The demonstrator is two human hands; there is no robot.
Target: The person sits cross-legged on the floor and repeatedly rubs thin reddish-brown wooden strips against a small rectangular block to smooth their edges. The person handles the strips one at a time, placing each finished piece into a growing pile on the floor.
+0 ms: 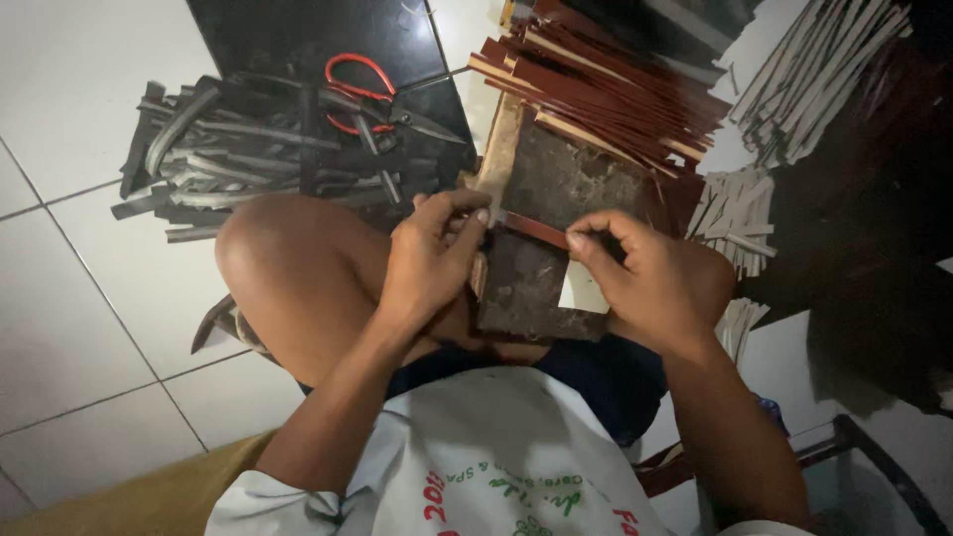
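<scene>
My left hand and my right hand both pinch a thin reddish-brown strip, one at each end. The strip lies across a dark, worn wooden board that rests on my lap between my knees. My left thumb and fingers press the strip's left end at the board's edge; my right fingertips grip its right end.
A pile of reddish-brown strips lies beyond the board. Red-handled scissors rest on a heap of dark grey strips on the white tiled floor. Pale strips are stacked at the right, more beside my right hand.
</scene>
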